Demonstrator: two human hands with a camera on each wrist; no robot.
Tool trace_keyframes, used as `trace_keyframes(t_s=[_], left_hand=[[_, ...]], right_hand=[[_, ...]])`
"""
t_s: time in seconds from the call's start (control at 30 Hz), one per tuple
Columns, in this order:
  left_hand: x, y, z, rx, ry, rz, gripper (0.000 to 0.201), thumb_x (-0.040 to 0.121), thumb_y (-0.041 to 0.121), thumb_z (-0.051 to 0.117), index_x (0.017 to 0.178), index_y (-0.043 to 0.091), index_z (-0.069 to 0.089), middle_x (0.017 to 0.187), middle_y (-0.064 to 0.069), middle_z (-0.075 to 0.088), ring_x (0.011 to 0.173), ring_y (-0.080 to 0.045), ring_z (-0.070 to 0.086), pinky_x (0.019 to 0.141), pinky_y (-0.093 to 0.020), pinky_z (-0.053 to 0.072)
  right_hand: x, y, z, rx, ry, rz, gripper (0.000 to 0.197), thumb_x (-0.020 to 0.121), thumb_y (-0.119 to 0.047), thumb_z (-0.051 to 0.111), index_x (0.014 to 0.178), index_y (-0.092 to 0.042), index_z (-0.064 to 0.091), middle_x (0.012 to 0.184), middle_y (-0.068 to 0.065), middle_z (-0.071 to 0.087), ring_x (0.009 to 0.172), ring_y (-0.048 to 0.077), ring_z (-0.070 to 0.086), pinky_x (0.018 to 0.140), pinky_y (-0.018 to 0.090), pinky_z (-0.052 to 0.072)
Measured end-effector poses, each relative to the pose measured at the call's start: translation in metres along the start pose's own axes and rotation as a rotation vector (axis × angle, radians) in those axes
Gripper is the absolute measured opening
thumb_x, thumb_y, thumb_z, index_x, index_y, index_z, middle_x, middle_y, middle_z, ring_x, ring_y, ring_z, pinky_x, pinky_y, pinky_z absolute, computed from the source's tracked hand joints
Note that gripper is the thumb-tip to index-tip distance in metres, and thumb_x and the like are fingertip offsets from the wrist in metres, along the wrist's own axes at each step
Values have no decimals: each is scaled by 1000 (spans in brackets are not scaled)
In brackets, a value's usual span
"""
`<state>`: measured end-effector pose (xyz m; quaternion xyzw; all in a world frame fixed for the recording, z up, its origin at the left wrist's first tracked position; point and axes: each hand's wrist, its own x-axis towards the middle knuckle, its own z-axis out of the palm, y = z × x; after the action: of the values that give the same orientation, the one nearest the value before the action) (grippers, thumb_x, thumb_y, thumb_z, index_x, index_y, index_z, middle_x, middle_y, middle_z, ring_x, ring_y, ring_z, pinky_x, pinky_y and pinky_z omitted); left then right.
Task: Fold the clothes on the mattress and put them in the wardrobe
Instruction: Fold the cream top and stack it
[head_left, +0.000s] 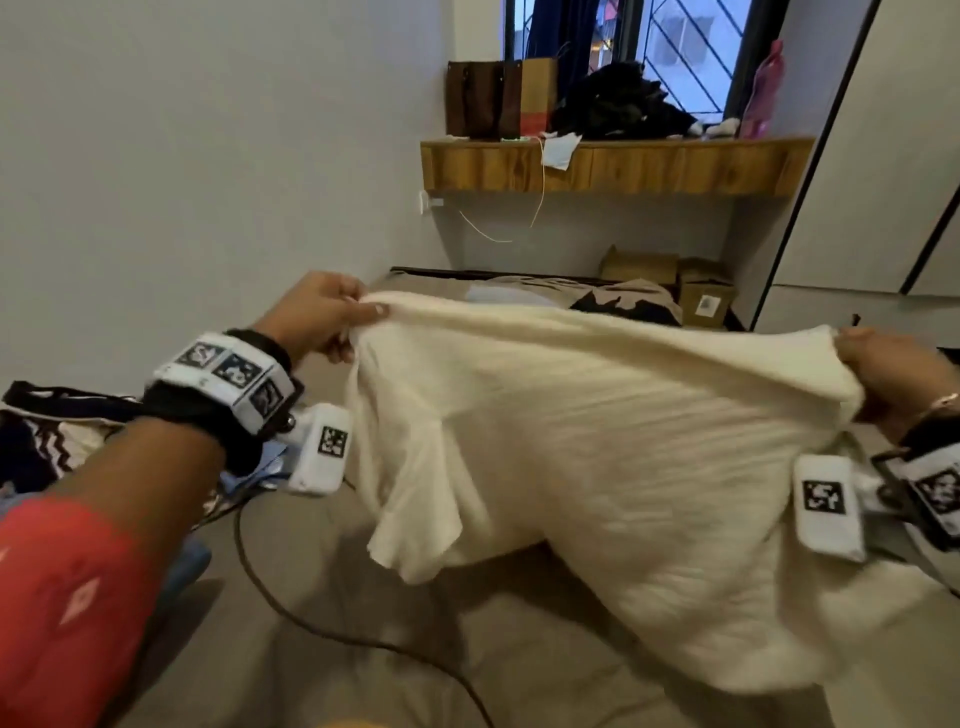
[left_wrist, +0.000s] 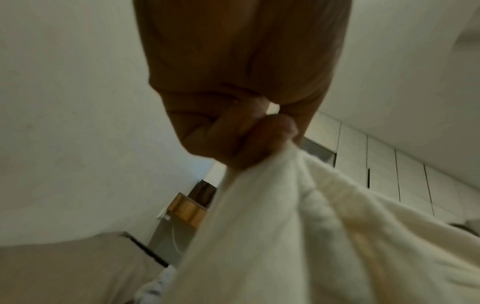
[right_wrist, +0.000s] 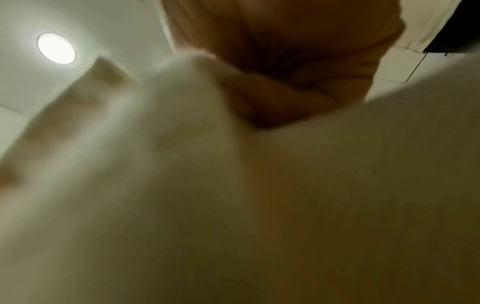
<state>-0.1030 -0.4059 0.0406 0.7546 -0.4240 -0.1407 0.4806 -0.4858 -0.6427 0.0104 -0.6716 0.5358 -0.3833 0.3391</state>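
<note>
A cream white shirt (head_left: 597, 447) hangs stretched between my two hands above the mattress (head_left: 363, 649). My left hand (head_left: 332, 317) pinches its upper left corner; the left wrist view shows the fingers (left_wrist: 249, 139) curled on the cloth (left_wrist: 298, 236). My right hand (head_left: 878, 364) grips the upper right corner, and in the right wrist view the shirt (right_wrist: 233, 195) covers most of that hand (right_wrist: 285, 98). A short sleeve (head_left: 415, 509) dangles at the lower left. The wardrobe (head_left: 893, 156) with pale doors stands at the right.
A pile of patterned clothes (head_left: 47, 447) lies at the left on the mattress. More garments, beige and black (head_left: 623, 301), lie at its far end. A black cable (head_left: 322, 623) runs across the sheet. A wooden shelf (head_left: 613, 166) carries bags and dark clothes. Cardboard boxes (head_left: 701, 296) sit beneath it.
</note>
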Motion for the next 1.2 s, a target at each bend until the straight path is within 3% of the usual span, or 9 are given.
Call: trace_keyframes(t_s=[0.13, 0.23, 0.47, 0.53, 0.63, 0.73, 0.87, 1.07, 1.2], left_hand=[[29, -21, 43, -42, -99, -123, 17, 90, 3, 55, 103, 8, 45, 65, -5, 58, 44, -12, 56, 36, -23, 47], [19, -71, 83, 199, -282, -205, 32, 88, 19, 63, 113, 14, 44, 90, -3, 53, 71, -18, 53, 48, -28, 47], [-36, -159, 143, 668, -731, -327, 48, 79, 44, 69, 109, 17, 42, 92, -2, 55, 72, -16, 55, 49, -19, 39], [-37, -167, 149, 715, -633, -251, 27, 87, 36, 61, 94, 16, 44, 87, -5, 61, 76, -24, 61, 56, -21, 38], [-24, -159, 141, 268, -392, -383, 15, 97, 15, 40, 82, 12, 42, 51, -4, 58, 36, -16, 53, 34, -15, 30], [-1, -142, 103, -216, -46, -498, 24, 99, 9, 28, 81, 9, 45, 47, 0, 62, 38, -9, 58, 28, -13, 33], [13, -120, 60, -549, 234, -367, 11, 98, 16, 45, 106, 14, 39, 85, 4, 49, 88, -13, 51, 53, -33, 55], [-38, -130, 122, 392, -561, 141, 12, 80, 21, 71, 81, 25, 59, 88, 2, 59, 84, -5, 54, 74, -22, 38], [-60, -153, 174, 763, -962, 139, 48, 74, 32, 76, 114, 14, 56, 116, -10, 51, 108, -25, 47, 86, -30, 36]], right_hand=[[34, 28, 55, -287, -121, 142, 39, 93, -28, 52, 125, -6, 50, 131, 17, 51, 117, 29, 51, 80, 23, 49], [33, 63, 86, -259, -320, 231, 33, 90, -16, 56, 121, -4, 51, 115, 16, 55, 100, 31, 52, 94, 43, 44], [-40, 108, 123, -661, -813, -226, 16, 86, -22, 63, 94, -35, 57, 98, -4, 61, 98, 18, 58, 87, 27, 42], [-66, 112, 131, -710, -1033, -286, 32, 74, -50, 66, 100, -38, 53, 107, -7, 53, 102, 13, 51, 92, 26, 39], [-97, 127, 143, -964, -1173, -369, 54, 63, -58, 68, 109, -34, 49, 126, -5, 34, 117, 19, 37, 96, 31, 36], [-102, 135, 144, -1082, -995, -441, 16, 86, -31, 57, 101, -25, 56, 121, -1, 39, 120, 23, 39, 82, 28, 33], [-65, 119, 121, -740, -484, -248, 11, 91, -22, 51, 81, -24, 48, 102, 10, 60, 98, 31, 56, 75, 31, 38], [-56, 118, 120, -643, -252, -240, 21, 87, -13, 57, 108, -13, 57, 106, 11, 64, 96, 31, 59, 80, 34, 45], [-94, 129, 153, -777, -727, -586, 27, 89, -17, 53, 115, -20, 58, 116, 2, 57, 107, 24, 54, 86, 27, 39]])
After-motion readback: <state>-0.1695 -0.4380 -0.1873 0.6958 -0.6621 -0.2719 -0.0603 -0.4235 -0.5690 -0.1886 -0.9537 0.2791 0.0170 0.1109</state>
